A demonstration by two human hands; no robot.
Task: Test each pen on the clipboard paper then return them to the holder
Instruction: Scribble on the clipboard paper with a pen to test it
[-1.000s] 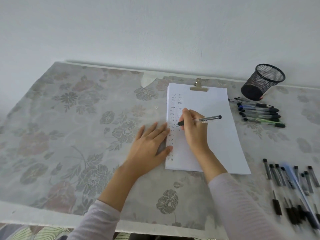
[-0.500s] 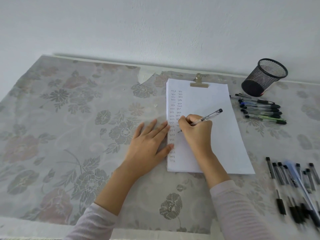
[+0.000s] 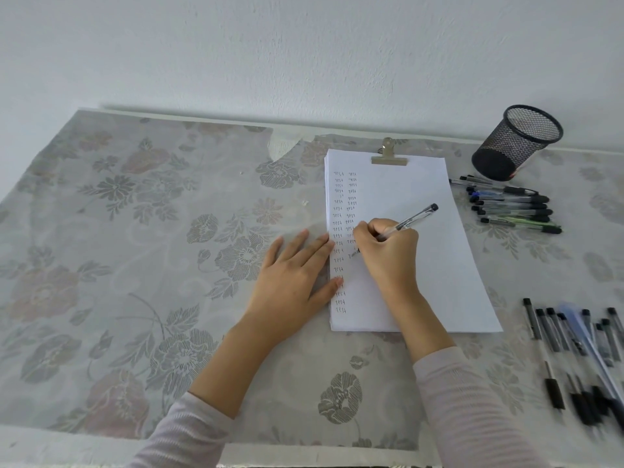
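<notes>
- Floral tablecloth (image 3: 135,265) covers a table against a white wall.
- Right hand (image 3: 388,255) grips a clear pen (image 3: 410,221), now tilted steeper than a second ago, tip on the paper (image 3: 422,265).
- Left hand (image 3: 290,282) stays flat and empty, fingertips on the paper's left edge.
- Mesh holder (image 3: 516,143) stands far right, loose pens (image 3: 510,207) just beside it.
</notes>
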